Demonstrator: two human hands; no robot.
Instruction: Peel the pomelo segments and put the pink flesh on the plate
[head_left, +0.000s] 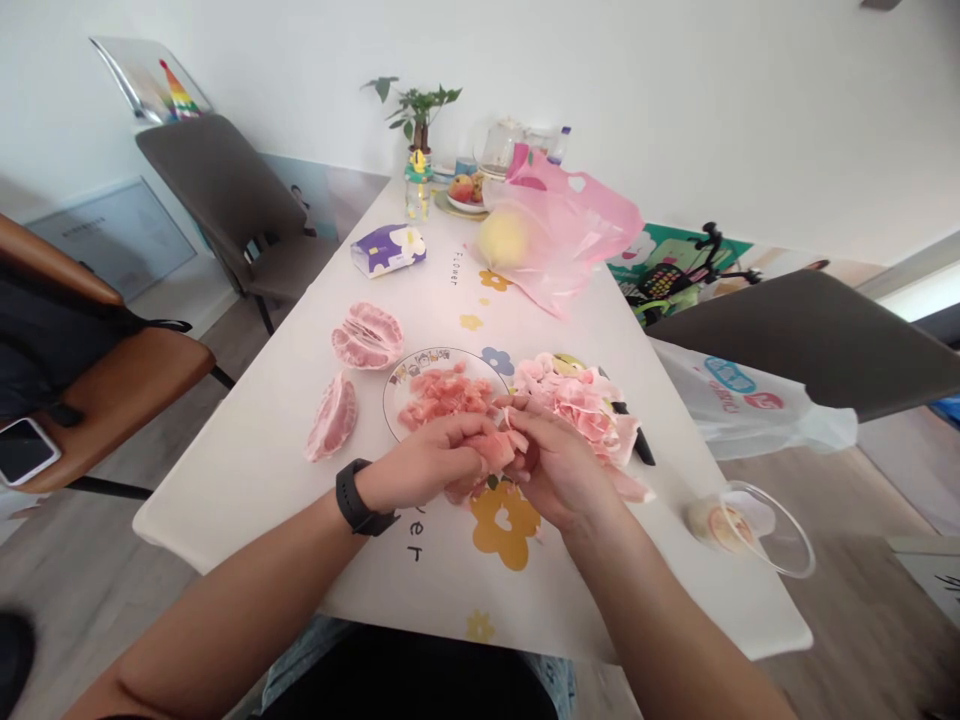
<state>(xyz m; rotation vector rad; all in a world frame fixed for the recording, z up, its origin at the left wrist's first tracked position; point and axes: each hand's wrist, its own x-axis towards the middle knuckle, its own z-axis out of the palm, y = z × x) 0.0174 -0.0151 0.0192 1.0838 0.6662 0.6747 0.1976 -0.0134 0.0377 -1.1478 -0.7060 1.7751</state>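
Observation:
Both my hands meet over the near rim of a white plate (395,400) bearing loose pink pomelo flesh (450,392). Wearing a black watch (358,497) at the wrist, my left hand (420,462) is closed round a pomelo segment (495,448). The fingertips of my right hand (559,465) pinch the pale membrane on that segment's right side. Close to the right hand lies a heap of pomelo peel and membrane (574,400). Two larger unpeeled pomelo chunks, one upper (367,336) and one lower (332,415), rest left of the plate.
A black knife handle (643,446) sticks out beside the peel heap. A clear plastic cup (750,530) stands at the right edge. Farther back are a tissue pack (388,250), a pink plastic bag (559,235) with a yellow round fruit, a fruit plate (466,206) and a potted plant (421,110).

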